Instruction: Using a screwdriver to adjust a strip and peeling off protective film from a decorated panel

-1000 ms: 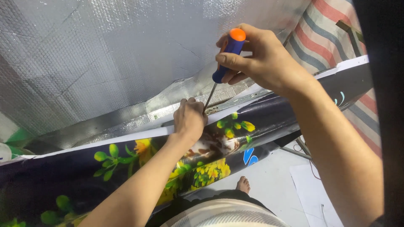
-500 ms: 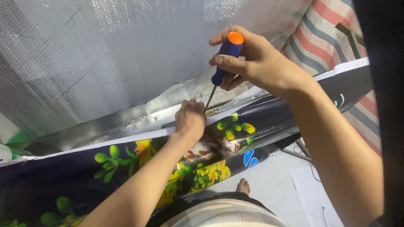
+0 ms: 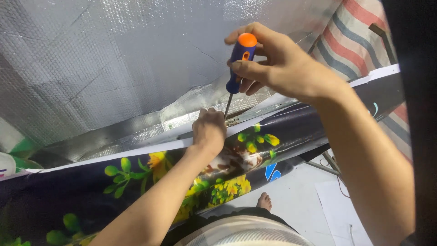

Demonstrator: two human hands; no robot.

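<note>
Screwdriver (image 3: 240, 61) with a blue handle and an orange cap stands nearly upright in the right hand (image 3: 273, 64), whose fingers are curled tight around the handle, thumb side toward the orange end. Its thin metal shaft runs down from the fist and its tip meets the edge of a long frame rail (image 3: 255, 111) just beside the left hand (image 3: 209, 130). That left hand is closed, knuckles up, fingers bent over the rail's edge and pressing on it; what lies under the fingertips is hidden. Beyond both hands, a wide sheet of silver bubble foil (image 3: 114, 59) leans upward and away, creased in a few places. Under the left forearm and stretching out to either side of it lies a dark printed banner (image 3: 136, 177) with green leaves and yellow flowers, its white border running along the rail. Past the right wrist hangs a striped cloth (image 3: 355, 41) in red, blue and white. Below the right forearm, a bare foot (image 3: 264, 200) rests on the pale floor (image 3: 300, 196), near a sheet of white paper (image 3: 339, 209)
</note>
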